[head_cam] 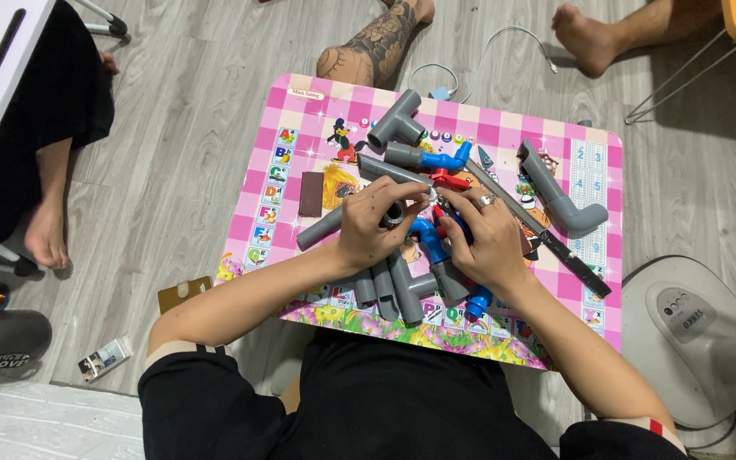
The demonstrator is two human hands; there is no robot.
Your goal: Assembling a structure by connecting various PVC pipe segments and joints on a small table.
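My left hand [378, 223] is closed around a grey plastic pipe [321, 229] that lies across a small pink checkered table [300, 111]. My right hand [485, 238], a ring on one finger, grips a blue pipe fitting [430, 242] with a red handle [448, 180] beside it. The fingertips of both hands meet over the table's middle. Grey pipe fittings [393, 290] lie under my wrists. A grey tee fitting [395, 121] and a grey elbow pipe [560, 198] rest farther back.
A long dark saw-like tool [555, 243] lies diagonally at the right. A brown block [310, 193] sits left of the pipes. Other people's bare legs and feet [585, 38] are around the table. A white fan base [692, 332] stands at the right, and a white cable [504, 38] lies behind.
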